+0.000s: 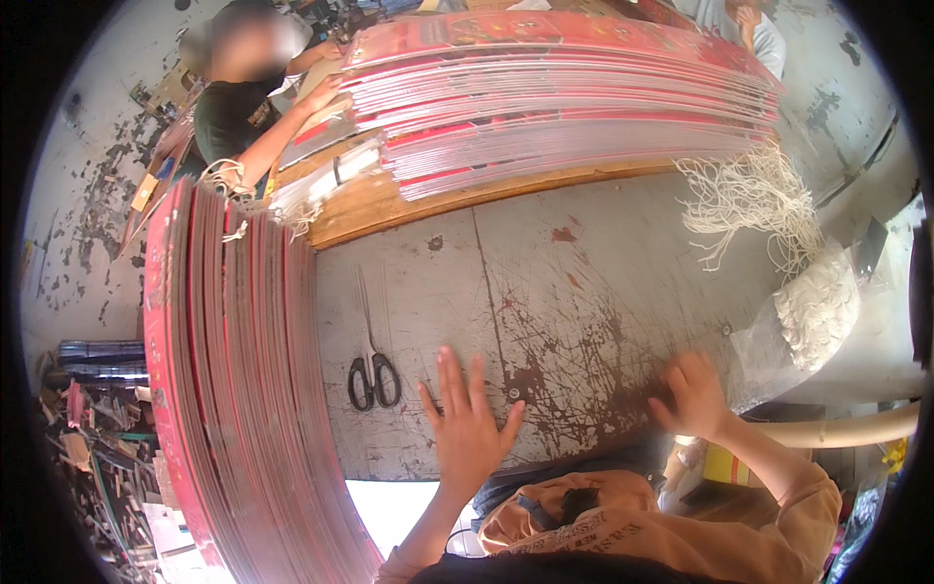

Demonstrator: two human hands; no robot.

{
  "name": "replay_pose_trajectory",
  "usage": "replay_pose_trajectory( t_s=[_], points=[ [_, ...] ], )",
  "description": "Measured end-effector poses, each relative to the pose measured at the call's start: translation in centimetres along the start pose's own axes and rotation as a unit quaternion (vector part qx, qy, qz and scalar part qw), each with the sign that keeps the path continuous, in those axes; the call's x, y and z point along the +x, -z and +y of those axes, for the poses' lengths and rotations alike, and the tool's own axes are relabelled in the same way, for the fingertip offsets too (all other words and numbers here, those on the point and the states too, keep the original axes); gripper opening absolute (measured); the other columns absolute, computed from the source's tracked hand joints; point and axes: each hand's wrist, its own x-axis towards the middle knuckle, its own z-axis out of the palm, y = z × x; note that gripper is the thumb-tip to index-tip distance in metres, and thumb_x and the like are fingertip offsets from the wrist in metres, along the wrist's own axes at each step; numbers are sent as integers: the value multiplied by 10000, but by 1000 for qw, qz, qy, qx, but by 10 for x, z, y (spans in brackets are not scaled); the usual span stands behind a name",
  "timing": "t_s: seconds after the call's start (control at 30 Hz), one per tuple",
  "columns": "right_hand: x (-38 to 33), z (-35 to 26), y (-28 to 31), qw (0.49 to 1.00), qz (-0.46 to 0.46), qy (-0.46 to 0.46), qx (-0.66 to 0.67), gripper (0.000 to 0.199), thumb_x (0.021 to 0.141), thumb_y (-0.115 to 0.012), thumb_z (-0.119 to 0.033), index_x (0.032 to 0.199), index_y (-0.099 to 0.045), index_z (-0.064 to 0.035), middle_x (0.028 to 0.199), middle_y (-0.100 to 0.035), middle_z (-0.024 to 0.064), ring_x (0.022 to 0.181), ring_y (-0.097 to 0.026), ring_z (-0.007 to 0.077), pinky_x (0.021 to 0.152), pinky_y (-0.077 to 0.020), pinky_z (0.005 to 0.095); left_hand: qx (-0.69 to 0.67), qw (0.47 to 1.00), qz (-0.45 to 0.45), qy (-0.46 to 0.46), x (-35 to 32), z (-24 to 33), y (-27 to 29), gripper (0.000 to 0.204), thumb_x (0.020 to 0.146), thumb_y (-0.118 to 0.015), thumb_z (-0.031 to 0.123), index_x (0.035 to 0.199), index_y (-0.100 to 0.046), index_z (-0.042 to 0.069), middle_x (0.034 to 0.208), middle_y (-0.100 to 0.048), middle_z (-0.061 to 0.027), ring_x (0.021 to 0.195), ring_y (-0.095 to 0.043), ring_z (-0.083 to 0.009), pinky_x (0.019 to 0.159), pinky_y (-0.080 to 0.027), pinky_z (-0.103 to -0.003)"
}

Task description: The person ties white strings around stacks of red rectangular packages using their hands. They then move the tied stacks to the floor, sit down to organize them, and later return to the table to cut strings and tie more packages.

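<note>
My left hand (469,428) lies over the near edge of the grey worktable (418,292), fingers spread and nothing in it. Just to its left are black-handled scissors (374,382), blades pointing away from me. At the right, my right hand (696,394) is over the table, slightly smeared by motion. Its fingers bend loosely with the thumb apart, and no object shows in it. Beyond that hand sits a clear plastic bag (817,307) of white cords. A loose bunch of white cords (749,200) hangs at the table's far right corner.
A tall stack of flat red printed pieces (243,380) stands along the left side. Another such stack (574,97) rests on a wooden board (486,195) at the far side. Across from me at the left, a person (238,117) reaches toward the far stack; another person (749,29) is partly visible.
</note>
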Motion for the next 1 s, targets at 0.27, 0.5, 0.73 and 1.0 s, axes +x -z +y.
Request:
replay_pose_trajectory(
  t_s=[0.27,0.5,0.73,1.0],
  points=[
    [2,-4,5,1000,13,-3,1,286,673,-660,-218,844,-498,-57,807,-453,97,750,-453,265,659,-344,371,32,999,20,-1,0,3,1,608,816,-519,445,1291,-409,82,1405,-239,-225,1313,-219,-360,1018,-148,-584],
    [-2,2,-1,998,50,2,38,250,699,-663,-222,821,-504,-73,785,-474,85,753,-481,268,657,-360,380,5,998,60,14,0,7,1,564,807,-544,433,1253,-458,98,1395,-279,-215,1301,-270,-336,1031,-153,-569],
    [0,-4,-9,989,91,-99,52,216,710,-665,-151,777,-487,-49,764,-464,100,694,-486,288,613,-394,380,42,994,92,49,8,22,-10,562,810,-543,389,1252,-431,60,1366,-301,-236,1291,-240,-393,1017,-118,-602],
    [-2,0,-4,989,90,-96,67,222,710,-660,-146,767,-470,-47,756,-452,110,690,-486,302,595,-397,391,7,996,78,43,9,22,-7,543,805,-563,341,1265,-426,87,1383,-295,-210,1302,-231,-371,1019,-97,-590]
  ],
)
